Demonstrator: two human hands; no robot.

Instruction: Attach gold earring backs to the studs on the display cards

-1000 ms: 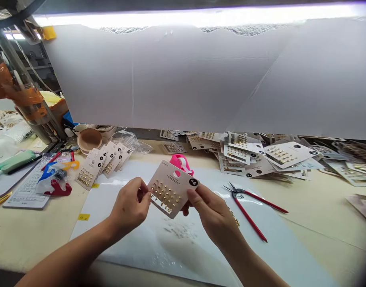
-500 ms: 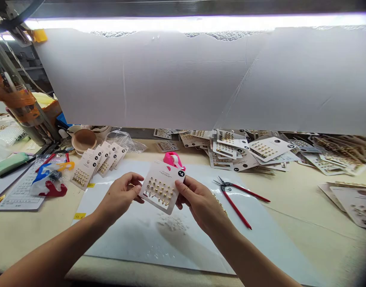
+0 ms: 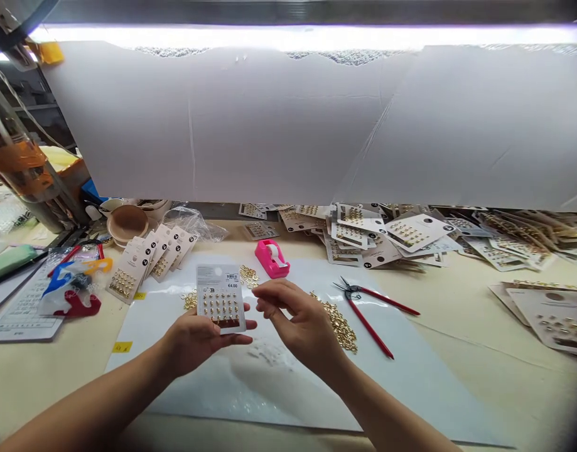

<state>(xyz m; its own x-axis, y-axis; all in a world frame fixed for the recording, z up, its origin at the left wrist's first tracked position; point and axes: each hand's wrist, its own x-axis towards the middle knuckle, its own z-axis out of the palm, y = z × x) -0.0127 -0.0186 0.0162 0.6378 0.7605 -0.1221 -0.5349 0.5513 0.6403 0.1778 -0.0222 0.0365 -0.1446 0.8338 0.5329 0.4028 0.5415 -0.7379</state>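
Note:
My left hand [image 3: 198, 336] holds a white earring card [image 3: 221, 298] upright by its lower edge, its back side toward me with a price label and rows of small gold studs. My right hand [image 3: 295, 320] hovers just right of the card, fingers curled and slightly apart, holding nothing I can make out. Both hands are above a white sheet [image 3: 410, 383] on the table. Loose gold earrings [image 3: 341, 326] lie in a heap behind my right hand, and smaller clusters of gold pieces [image 3: 248, 275] lie beyond the card.
A pink tape dispenser [image 3: 270, 257] sits behind the card. Red-handled snips [image 3: 370, 311] lie to the right. A fanned row of finished cards [image 3: 149, 257] is at left, a big pile of cards [image 3: 392, 235] at back right, and bowls [image 3: 127, 221] with clutter at far left.
The card was turned over from its front to its back. My right hand let go of it, and my left hand alone holds it now. The view shifted slightly right.

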